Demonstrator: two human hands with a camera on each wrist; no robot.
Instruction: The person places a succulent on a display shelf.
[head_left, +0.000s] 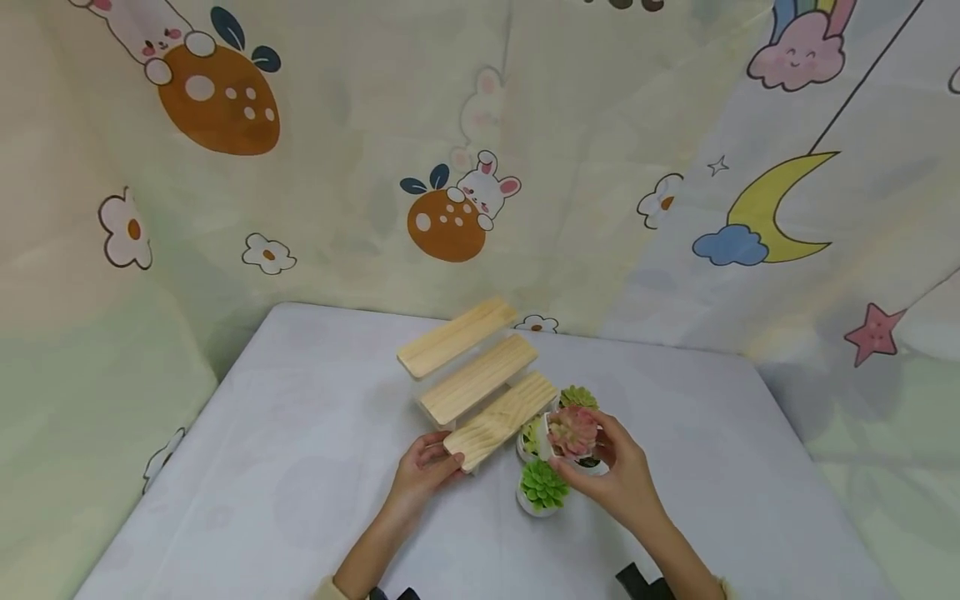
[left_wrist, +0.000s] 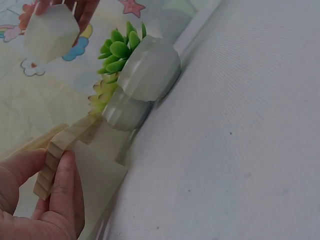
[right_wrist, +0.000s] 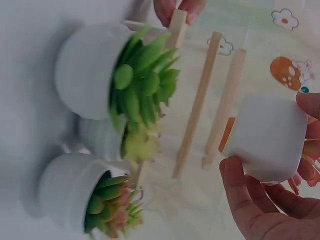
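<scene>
A small stand carries three wooden boards in steps: a low front board (head_left: 502,423), a middle board (head_left: 480,379) and a top board (head_left: 457,337). My left hand (head_left: 426,473) pinches the near left end of the front board between thumb and fingers. Raised beside the stand's right end, a pink succulent (head_left: 572,432) in a square white pot (right_wrist: 267,137) is held by my right hand (head_left: 622,475). Below it on the table stand a bright green succulent (head_left: 545,485), a yellow-green succulent (right_wrist: 142,142) and a reddish-green succulent (right_wrist: 112,205), in white pots.
Another green succulent (head_left: 579,397) shows behind the pink one, its pot mostly hidden. All stand on a white-covered table (head_left: 315,433). A printed cloth backdrop (head_left: 345,167) rises behind the table's far edge.
</scene>
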